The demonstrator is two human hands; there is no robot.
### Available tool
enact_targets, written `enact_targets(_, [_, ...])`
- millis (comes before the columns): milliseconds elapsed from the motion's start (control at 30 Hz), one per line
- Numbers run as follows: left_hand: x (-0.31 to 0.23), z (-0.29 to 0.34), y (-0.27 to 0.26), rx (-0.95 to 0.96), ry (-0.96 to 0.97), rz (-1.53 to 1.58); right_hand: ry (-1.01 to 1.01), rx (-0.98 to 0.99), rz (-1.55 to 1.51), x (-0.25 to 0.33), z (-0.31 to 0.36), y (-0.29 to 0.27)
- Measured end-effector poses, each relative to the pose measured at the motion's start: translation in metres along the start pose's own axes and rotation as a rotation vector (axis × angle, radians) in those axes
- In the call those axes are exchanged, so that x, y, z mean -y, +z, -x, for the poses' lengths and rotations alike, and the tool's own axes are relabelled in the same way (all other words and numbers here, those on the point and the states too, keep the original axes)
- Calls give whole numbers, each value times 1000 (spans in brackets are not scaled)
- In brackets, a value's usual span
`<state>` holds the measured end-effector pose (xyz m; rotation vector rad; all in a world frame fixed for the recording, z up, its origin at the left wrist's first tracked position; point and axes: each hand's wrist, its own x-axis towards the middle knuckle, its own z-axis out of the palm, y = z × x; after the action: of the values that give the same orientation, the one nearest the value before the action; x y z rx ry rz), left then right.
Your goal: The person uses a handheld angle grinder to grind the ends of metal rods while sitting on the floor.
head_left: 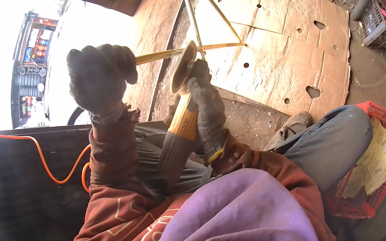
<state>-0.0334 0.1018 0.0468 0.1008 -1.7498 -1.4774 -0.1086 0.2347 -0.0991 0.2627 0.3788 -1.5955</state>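
Note:
My left hand (99,77), in a dark knit glove, is closed around one end of a golden metal rod frame (200,47) whose thin bars fan out over the cardboard. My right hand (208,107), also gloved, grips an angle grinder (182,129) with an orange-and-dark body. Its disc (183,66) stands edge-on against the rod, just right of my left hand. My knees and grey trousers (332,144) lie below and to the right.
Flattened cardboard sheets (287,44) with punched holes cover the ground ahead. A red plastic crate (374,166) holding yellowish papers sits at my right. An orange cable (50,163) runs over a dark surface at lower left. Grey crates (382,29) stand top right.

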Motion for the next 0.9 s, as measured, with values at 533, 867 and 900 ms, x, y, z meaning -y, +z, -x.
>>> enact_targets(533, [3,-6,-26,182,-38,94,-166,123,135,-23,-22,-24])
enact_targets(867, [6,13,-32,59,-47,101,-176,-14,100,-2,-32,-14])
enact_targets(900, [4,16,-36,49,-47,92,-210,-31,103,-2,-34,-12])
